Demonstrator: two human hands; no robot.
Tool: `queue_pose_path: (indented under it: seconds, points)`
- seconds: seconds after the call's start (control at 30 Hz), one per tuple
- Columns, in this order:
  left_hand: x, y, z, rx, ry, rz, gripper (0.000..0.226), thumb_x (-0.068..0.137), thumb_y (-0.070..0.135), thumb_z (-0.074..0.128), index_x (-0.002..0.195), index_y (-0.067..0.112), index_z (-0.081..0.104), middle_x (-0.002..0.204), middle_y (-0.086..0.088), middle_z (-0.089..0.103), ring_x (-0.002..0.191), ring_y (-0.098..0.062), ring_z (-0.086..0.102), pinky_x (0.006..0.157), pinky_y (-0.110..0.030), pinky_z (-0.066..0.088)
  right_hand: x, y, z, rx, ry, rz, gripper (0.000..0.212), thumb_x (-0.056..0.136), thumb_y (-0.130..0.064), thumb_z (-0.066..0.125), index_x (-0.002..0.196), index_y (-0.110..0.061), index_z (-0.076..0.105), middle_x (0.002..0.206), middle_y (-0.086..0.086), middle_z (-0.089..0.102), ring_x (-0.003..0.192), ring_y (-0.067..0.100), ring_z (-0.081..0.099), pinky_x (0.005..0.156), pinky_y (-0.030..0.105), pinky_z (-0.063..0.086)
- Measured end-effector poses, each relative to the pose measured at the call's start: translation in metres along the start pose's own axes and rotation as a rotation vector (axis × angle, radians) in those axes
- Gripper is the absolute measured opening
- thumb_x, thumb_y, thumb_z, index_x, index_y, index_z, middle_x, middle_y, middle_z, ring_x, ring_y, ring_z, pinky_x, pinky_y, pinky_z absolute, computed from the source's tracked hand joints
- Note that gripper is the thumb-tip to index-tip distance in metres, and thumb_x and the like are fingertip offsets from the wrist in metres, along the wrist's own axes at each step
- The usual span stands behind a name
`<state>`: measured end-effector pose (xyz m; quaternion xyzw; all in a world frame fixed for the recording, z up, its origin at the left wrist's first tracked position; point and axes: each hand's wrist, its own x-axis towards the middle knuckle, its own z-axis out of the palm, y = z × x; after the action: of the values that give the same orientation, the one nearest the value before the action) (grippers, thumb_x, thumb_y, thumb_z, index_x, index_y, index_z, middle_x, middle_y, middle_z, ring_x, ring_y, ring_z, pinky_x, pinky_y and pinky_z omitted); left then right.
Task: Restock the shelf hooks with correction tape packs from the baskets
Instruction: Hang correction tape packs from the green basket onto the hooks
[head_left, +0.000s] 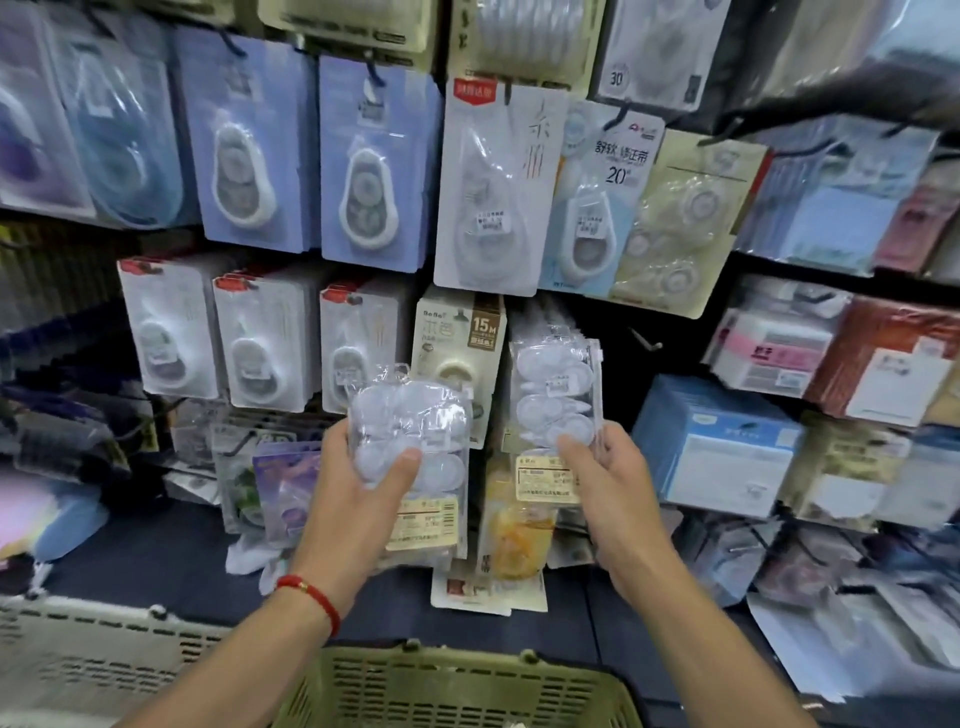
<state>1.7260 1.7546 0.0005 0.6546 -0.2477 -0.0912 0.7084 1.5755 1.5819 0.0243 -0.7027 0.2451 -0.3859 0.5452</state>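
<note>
My left hand (358, 499) grips a small stack of clear plastic correction tape packs (415, 431) in front of the lower shelf rows. My right hand (613, 493) holds the lower part of another clear correction tape pack (556, 395), raised to the hanging row beside a beige 15M pack (462, 343). A bare black hook (644, 340) juts out just right of that pack. The hooks above carry blue-backed and white-backed tape packs.
An olive green basket (457, 686) sits directly below my arms, and a pale grey basket (88, 660) lies to its left. Boxed and bagged stationery fills the shelves on the right. A dark shelf ledge runs under the hanging packs.
</note>
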Motion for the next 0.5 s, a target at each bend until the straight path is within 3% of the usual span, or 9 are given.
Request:
queue_pose_path:
  seconds: [0.07, 0.17, 0.3, 0.43, 0.5]
  points:
    - [0.001, -0.002, 0.0, -0.016, 0.031, -0.003, 0.049, 0.095, 0.032, 0.075, 0.136, 0.032, 0.049, 0.12, 0.016, 0.069, 0.107, -0.002, 0.068, 0.102, -0.04, 0.055, 0.005, 0.002, 0.002, 0.01, -0.004, 0.0, 0.031, 0.083, -0.052, 0.064, 0.099, -0.026, 0.064, 0.11, 0.02, 0.068, 0.09, 0.022, 0.065, 0.093, 0.057, 0.055]
    - [0.002, -0.004, 0.0, -0.053, 0.037, -0.021, 0.05, 0.094, 0.035, 0.075, 0.136, 0.036, 0.049, 0.122, 0.015, 0.07, 0.11, -0.008, 0.07, 0.102, -0.043, 0.055, 0.012, 0.004, 0.002, 0.078, -0.014, -0.024, 0.012, 0.088, -0.042, 0.066, 0.096, -0.033, 0.068, 0.105, 0.003, 0.076, 0.095, 0.018, 0.072, 0.087, 0.047, 0.056]
    - [0.004, -0.008, -0.002, -0.082, 0.038, -0.029, 0.051, 0.094, 0.034, 0.075, 0.138, 0.037, 0.049, 0.122, 0.015, 0.071, 0.108, -0.004, 0.07, 0.099, -0.039, 0.056, 0.022, 0.004, 0.001, 0.12, 0.031, -0.032, 0.012, 0.09, -0.04, 0.066, 0.098, -0.032, 0.069, 0.105, 0.002, 0.079, 0.097, 0.021, 0.075, 0.084, 0.044, 0.059]
    - [0.004, -0.008, -0.004, -0.072, 0.012, -0.077, 0.042, 0.095, 0.037, 0.074, 0.107, 0.066, 0.047, 0.107, 0.033, 0.07, 0.091, 0.018, 0.066, 0.078, -0.021, 0.048, 0.021, 0.01, 0.0, 0.105, 0.042, 0.007, 0.007, 0.092, -0.036, 0.064, 0.093, -0.033, 0.07, 0.093, 0.0, 0.079, 0.082, 0.013, 0.074, 0.067, 0.028, 0.057]
    - [0.005, -0.006, -0.005, -0.076, 0.015, -0.083, 0.04, 0.094, 0.04, 0.074, 0.106, 0.067, 0.047, 0.11, 0.029, 0.071, 0.094, 0.013, 0.068, 0.079, -0.023, 0.051, 0.018, 0.012, 0.0, 0.108, 0.035, 0.011, 0.007, 0.091, -0.036, 0.064, 0.094, -0.034, 0.071, 0.094, 0.001, 0.08, 0.081, 0.013, 0.075, 0.065, 0.024, 0.058]
